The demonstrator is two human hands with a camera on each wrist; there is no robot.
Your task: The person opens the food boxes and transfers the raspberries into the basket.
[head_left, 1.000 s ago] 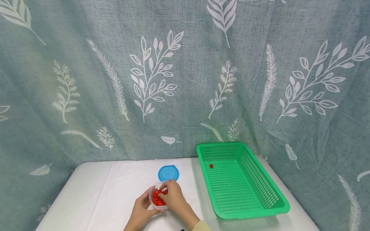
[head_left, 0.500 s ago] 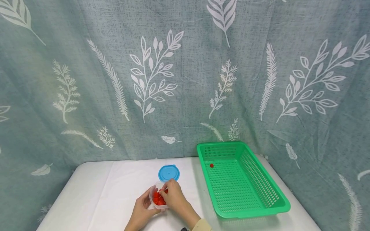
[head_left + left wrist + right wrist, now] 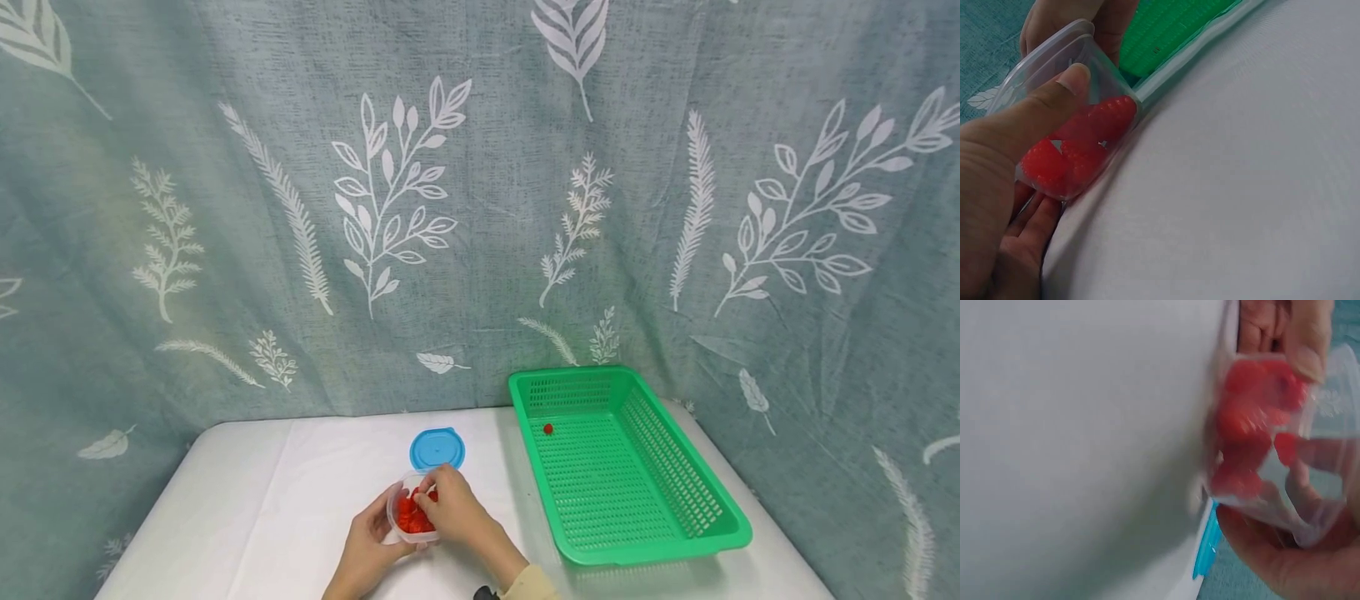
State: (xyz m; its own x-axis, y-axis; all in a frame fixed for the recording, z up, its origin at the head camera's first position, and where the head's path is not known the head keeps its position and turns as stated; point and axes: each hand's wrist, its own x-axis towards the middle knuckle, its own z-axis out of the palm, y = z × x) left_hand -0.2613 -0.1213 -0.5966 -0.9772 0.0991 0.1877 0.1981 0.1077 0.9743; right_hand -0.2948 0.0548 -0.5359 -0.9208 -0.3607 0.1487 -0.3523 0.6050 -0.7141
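Note:
My left hand (image 3: pixel 370 533) grips a clear plastic container (image 3: pixel 1107 75) from its left side, thumb along the wall and fingers beneath it. Several red raspberries (image 3: pixel 1079 147) lie in the container, which stands tilted. My right hand (image 3: pixel 452 507) reaches over the rim, its fingertips inside. Through the clear wall in the right wrist view, thumb and finger pinch one small raspberry (image 3: pixel 1285 448), apart from the larger heap. Just behind the container, a blue lid (image 3: pixel 437 450) lies flat on the white cloth.
A green perforated basket (image 3: pixel 555 521) stands on the right of the white-covered table (image 3: pixel 300 467). One raspberry (image 3: pixel 548 429) sits near its back left corner. A patterned grey-green curtain (image 3: pixel 480 250) hangs behind the table.
The fingertips of my right hand have drawn closer together inside the container. My left hand keeps its hold, and the lid and basket stay in place.

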